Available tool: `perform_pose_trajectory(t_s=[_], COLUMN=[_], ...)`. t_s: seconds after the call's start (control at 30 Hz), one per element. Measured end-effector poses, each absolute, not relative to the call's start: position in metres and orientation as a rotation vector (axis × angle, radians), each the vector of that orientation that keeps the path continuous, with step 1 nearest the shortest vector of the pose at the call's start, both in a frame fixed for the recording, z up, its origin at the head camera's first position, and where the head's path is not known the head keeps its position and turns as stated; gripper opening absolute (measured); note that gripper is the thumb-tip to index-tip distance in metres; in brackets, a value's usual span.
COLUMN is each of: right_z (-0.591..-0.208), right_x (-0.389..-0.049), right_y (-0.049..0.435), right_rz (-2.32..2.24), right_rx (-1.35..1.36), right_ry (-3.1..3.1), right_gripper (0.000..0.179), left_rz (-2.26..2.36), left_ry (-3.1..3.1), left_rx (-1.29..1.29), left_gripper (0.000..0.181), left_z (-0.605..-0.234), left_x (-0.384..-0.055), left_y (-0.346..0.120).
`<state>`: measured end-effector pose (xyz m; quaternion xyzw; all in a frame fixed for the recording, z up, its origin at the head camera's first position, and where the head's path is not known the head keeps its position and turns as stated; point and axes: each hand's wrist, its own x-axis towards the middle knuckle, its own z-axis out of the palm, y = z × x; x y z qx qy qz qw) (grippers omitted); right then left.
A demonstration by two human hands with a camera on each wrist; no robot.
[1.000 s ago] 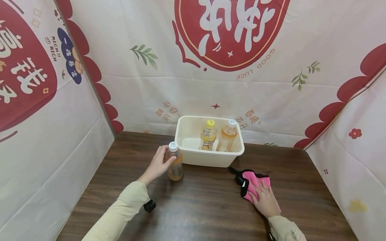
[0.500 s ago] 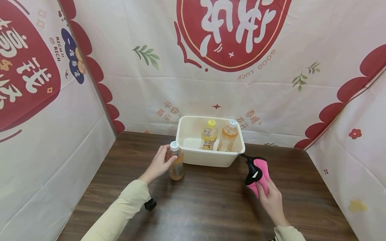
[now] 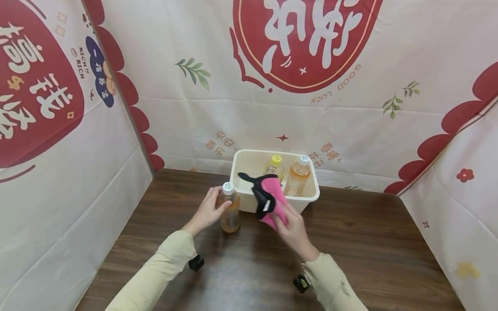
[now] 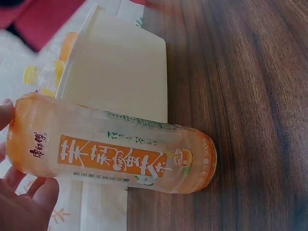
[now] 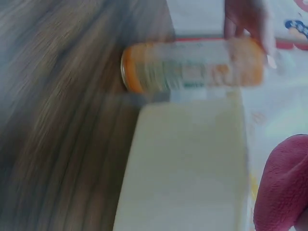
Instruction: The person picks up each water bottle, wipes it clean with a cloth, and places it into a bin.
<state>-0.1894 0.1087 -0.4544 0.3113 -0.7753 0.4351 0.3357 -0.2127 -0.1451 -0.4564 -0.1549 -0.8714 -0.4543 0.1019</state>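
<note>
My left hand (image 3: 208, 211) grips the upper part of a clear plastic drink bottle (image 3: 230, 218) with a white cap and orange label. The bottle stands upright on the table, in front of the bin's left end. In the left wrist view, the bottle label (image 4: 115, 156) shows large characters and my thumb lies beside its shoulder. My right hand (image 3: 293, 231) holds a pink cloth piece (image 3: 274, 189) with black trim and a black strap, raised in front of the bin. Its soft pink fabric (image 5: 284, 185) fills the right wrist view's lower right corner.
A cream bin (image 3: 248, 204) stands at the back of the dark wood table (image 3: 369, 242). Inside are a yellow-capped bottle (image 3: 276, 160), partly hidden by the pink piece, and a white-capped bottle (image 3: 298, 176). Printed cloth walls (image 3: 175, 116) enclose the table.
My right hand has picked the pink piece up from the table's right side and carried it left, toward the bottle. The left hand keeps its grip on the bottle, which stays in place.
</note>
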Motion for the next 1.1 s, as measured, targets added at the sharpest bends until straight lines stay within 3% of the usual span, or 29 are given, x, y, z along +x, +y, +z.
perform_pose_trajectory(t_s=[0.4,0.67,0.93,1.1], right_z=[-0.493,-0.519,-0.548,-0.579], right_x=[-0.214,-0.213,-0.203,-0.194], right_y=[0.041,0.040,0.044,0.052], right_rz=[1.198,1.211,1.190,1.137], right_rx=[0.902,0.919,0.915,0.968], right_ry=[-2.161,-2.117,-2.115,-2.253], right_gripper=[0.044,0.041,0.050,0.040], left_rz=[-1.282,-1.272,-1.270,-1.287], left_ry=[-2.555,-2.516,-2.563,-2.644], left_rx=[-0.466,-0.475,-0.483,-0.455], left_gripper=[0.039,0.039,0.038,0.044], left_z=[-0.456,-0.459,-0.458,-0.453], left_x=[-0.213,-0.212,-0.213,-0.209], left_y=[-0.145,-0.142,-0.144,-0.146])
